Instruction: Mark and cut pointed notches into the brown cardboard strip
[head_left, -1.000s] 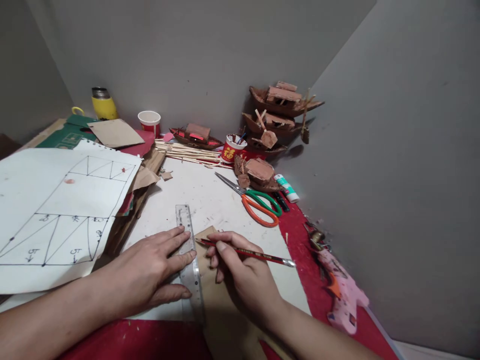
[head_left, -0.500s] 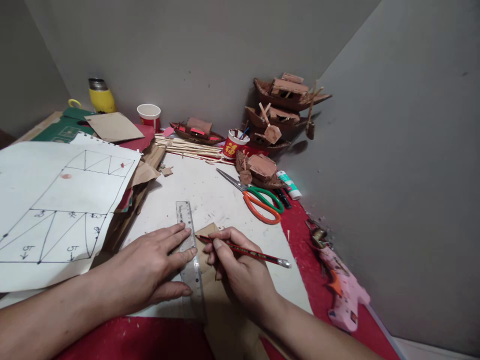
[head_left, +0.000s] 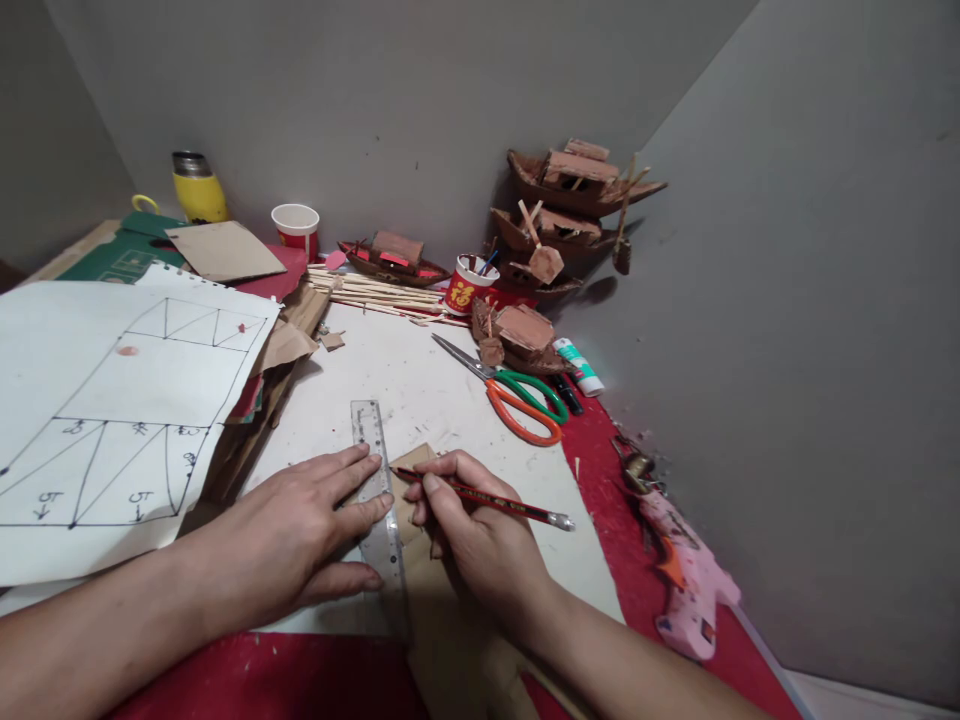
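Observation:
My left hand [head_left: 322, 525] lies with fingers spread, pressing a clear ruler [head_left: 367, 420] down along the left edge of a piece of brown cardboard [head_left: 450, 620]. Between the fingertips of my right hand [head_left: 480, 530] is a dark red and black pencil [head_left: 510, 503]. Its point touches the cardboard's far left part, right beside the ruler's edge. Part of the cardboard is hidden under my right hand and forearm. White paper [head_left: 300, 440] is spread beneath the ruler and cardboard.
Scissors [head_left: 517, 395] with green and orange handles lie beyond my right hand. A pink glue gun [head_left: 694, 585] rests at the right. Drawn plans [head_left: 172, 380] cover stacked cardboard at the left. Model boats [head_left: 577, 185], wooden sticks [head_left: 375, 293] and paper cups [head_left: 296, 228] stand at the back.
The pencil's rear end has shifted very slightly left and up, with its point still beside the ruler. My left hand keeps its place on the ruler.

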